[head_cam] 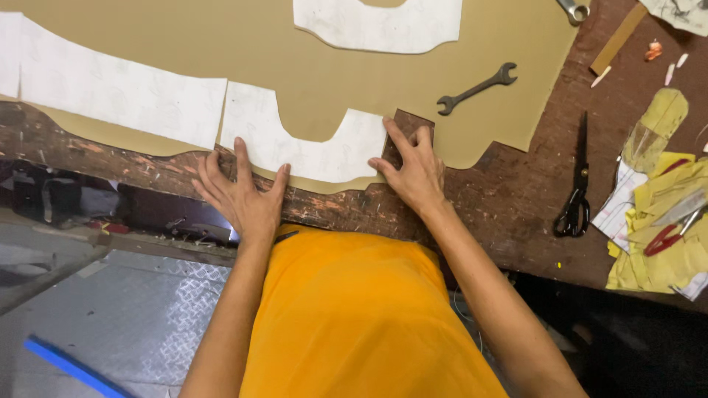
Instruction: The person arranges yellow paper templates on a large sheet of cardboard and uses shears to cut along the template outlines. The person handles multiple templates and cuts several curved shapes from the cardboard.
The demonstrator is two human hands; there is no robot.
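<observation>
- The left hand [240, 195] lies flat with its fingers [241, 155] spread wide, pressing the lower left edge of a white paper pattern piece [306, 144]; it grips nothing.
- The right hand [413, 169] is also flat and open, its fingers [398, 136] fanned over the pattern's right end and the edge of the tan sheet [295, 59] beneath.
- The pattern lies on that tan sheet at the near edge of the worn wooden surface [501, 199], just beside a longer white piece [110, 92] on its left; a third white piece [380, 26] sits well apart at the far side.
- A wrench [478, 89] rests on the tan sheet to the right; black scissors [577, 188] lie on bare wood, with yellowish scraps [664, 221] and red-handled pliers [675, 232] further right.
- Risk, as I judge it: only the hands pin the pattern, so uneven pressure could let it slide or skew against the sheet.
- The sheet overhangs the surface's front edge, so it may sag or crease there.
</observation>
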